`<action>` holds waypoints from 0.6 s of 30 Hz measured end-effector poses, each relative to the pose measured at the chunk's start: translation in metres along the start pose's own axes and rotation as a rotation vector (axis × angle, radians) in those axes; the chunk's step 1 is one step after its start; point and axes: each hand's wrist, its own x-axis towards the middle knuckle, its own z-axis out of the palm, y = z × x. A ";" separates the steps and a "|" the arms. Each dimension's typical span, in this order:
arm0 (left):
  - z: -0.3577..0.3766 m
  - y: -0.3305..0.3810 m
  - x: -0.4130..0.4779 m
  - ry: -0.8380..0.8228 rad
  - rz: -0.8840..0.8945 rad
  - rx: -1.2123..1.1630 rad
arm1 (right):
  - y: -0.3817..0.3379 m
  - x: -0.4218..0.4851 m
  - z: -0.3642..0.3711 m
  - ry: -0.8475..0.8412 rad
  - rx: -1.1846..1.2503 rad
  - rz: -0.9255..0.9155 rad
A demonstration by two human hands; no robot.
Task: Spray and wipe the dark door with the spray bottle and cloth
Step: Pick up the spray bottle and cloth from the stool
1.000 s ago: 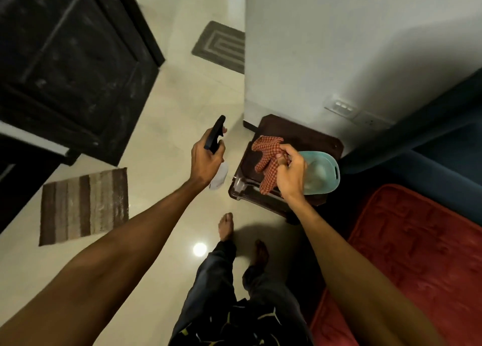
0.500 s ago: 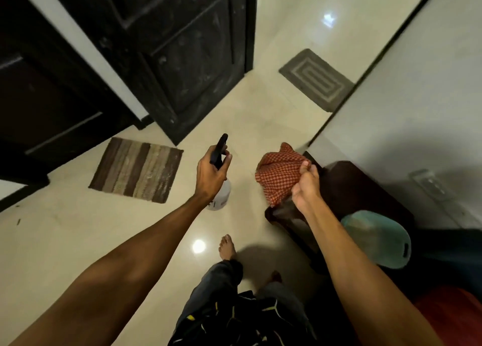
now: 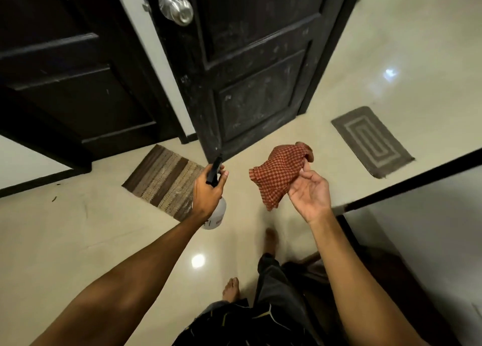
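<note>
Bare forearms [image 3: 146,264]; loose dark grey trousers [image 3: 276,280]; black garment with thin yellow lines [image 3: 234,322]; bare feet [image 3: 230,289].

Red-checked cloth [image 3: 280,172], dusty black door [image 3: 258,66], brown-striped mat [image 3: 164,181], grey mat [image 3: 371,140].

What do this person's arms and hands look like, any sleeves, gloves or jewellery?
The left hand and right hand are bare: no gloves, rings or watch show. Both forearms are uncovered, with no sleeve in view. Lower down are dark trousers with thin pale lines.
</note>
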 end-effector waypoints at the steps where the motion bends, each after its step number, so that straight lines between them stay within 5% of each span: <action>1: 0.001 0.003 0.009 0.016 -0.010 0.001 | -0.006 0.011 0.006 -0.024 -0.018 0.005; 10: 0.047 0.018 0.109 0.151 -0.075 0.064 | -0.060 0.143 0.058 0.033 -0.290 -0.029; 18: 0.083 -0.024 0.203 0.318 -0.138 0.168 | -0.017 0.290 0.087 -0.002 -0.772 -0.238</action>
